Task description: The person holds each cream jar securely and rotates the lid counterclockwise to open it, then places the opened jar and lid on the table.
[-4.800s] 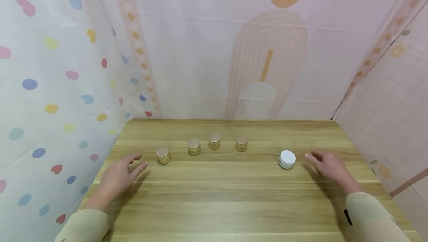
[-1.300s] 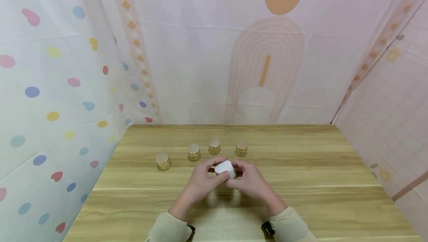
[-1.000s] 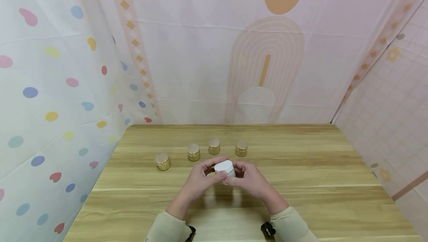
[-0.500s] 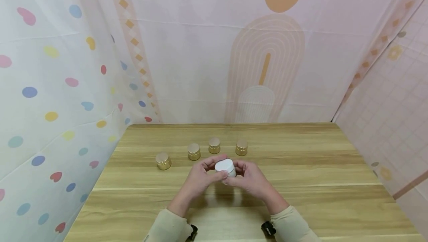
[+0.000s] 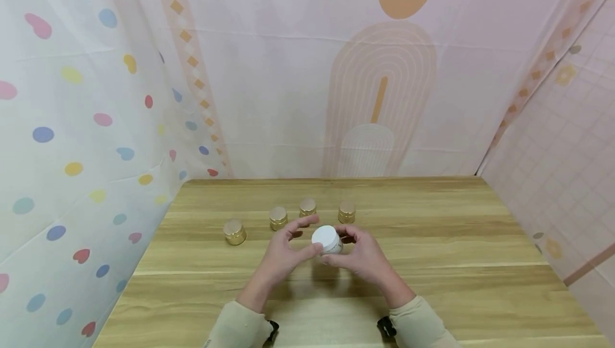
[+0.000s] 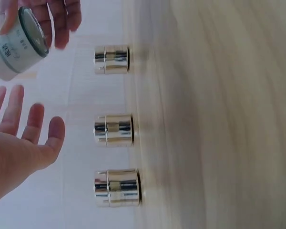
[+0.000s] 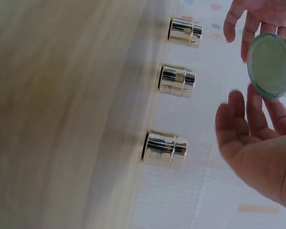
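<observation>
A white cosmetic jar (image 5: 326, 240) with a flat white lid is held above the table, slightly tilted. My right hand (image 5: 362, 257) grips its right side between thumb and fingers. On the other side, my left hand (image 5: 283, 254) has its fingers spread away from the jar, and its thumb lies near the lid's edge; whether it touches is unclear. In the left wrist view, dark print shows on the side of the jar (image 6: 19, 50), and the left hand (image 6: 14, 152) has extended fingers. The right wrist view shows the round pale-green base (image 7: 270, 66).
Several gold lidded jars stand upright beyond the hands: one at far left (image 5: 235, 232), one left of centre (image 5: 278, 219), one partly behind the left fingertips (image 5: 308, 206), one to the right (image 5: 347, 213). The wooden table (image 5: 432, 284) meets patterned cloth walls (image 5: 269, 97).
Earlier the hands were apart and the white jar stood on the table's right. Both hands then held it centrally. Within the last half second, the left fingers have spread off it.
</observation>
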Available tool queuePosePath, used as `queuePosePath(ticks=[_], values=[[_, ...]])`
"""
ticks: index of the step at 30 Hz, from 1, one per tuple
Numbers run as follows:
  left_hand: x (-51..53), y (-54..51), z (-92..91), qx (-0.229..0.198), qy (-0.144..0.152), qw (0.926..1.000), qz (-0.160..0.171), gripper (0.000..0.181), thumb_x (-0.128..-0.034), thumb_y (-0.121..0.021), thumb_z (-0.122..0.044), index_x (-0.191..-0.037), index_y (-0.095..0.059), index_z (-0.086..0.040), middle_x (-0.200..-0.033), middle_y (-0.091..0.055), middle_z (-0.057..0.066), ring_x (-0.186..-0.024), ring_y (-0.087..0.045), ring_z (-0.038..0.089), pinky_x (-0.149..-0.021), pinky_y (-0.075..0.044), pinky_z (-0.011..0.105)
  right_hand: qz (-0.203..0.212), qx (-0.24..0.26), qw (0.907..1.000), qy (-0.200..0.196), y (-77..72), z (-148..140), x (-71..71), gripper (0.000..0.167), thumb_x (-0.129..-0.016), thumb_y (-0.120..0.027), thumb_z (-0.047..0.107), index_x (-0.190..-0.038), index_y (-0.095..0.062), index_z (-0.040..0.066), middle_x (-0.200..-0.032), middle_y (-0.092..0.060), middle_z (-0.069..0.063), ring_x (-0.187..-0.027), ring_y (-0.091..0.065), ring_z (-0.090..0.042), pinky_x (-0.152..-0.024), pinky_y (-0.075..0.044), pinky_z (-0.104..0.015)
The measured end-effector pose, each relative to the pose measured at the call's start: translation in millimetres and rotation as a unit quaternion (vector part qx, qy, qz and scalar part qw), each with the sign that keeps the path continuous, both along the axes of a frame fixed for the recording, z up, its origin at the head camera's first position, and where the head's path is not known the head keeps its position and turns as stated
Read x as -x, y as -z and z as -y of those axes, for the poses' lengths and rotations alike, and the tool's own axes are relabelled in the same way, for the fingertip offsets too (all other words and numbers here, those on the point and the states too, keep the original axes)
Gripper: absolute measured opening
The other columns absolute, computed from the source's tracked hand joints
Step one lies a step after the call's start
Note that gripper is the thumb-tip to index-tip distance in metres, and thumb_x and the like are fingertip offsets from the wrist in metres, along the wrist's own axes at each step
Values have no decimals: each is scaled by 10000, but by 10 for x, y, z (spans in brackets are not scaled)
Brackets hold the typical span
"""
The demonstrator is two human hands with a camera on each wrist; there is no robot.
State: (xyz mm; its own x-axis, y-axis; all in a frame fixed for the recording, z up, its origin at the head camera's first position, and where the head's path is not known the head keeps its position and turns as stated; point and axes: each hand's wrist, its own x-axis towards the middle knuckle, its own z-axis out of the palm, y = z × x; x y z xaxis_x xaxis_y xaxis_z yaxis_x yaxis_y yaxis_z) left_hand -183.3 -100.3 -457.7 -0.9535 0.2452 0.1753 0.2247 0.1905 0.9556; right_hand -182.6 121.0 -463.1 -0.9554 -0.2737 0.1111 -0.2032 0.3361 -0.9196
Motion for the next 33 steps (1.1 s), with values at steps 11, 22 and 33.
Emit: queuePosePath(ticks=[11,22,33], values=[[-27,-1,-5,462,-59,9988,-151,576,-849,-895,-202,-1383,-695,-120,-1374,-712,5,-1366,-559,242,-1200,-345,553,-559,-419,9974,160,-17,46,-19,504,-755,-978,232,-1201,-760,141,-1158,-762,19,-1101,-648,-181,-1041,-502,-503],[-21,8,-50,717,-284,9969,-126,608,-834,-923,-275,-1395,-699,-214,-1204,-694,-38,-1260,-558,267,-1117,-405,563,-663,-525,9963,168,9,64,-21,500,-757,-964,218,-1211,-764,161,-1174,-768,37,-1154,-658,-194,-1033,-512,-523],[-37,22,14,466,34,9985,-294,638,-859,-885,-246,-1452,-652,-224,-1417,-691,-7,-1410,-528,274,-1219,-265,744,-555,-506,9970,165,1,62,-16,508,-762,-975,246,-1209,-754,146,-1187,-757,9,-1153,-649,-208,-1070,-496,-587]])
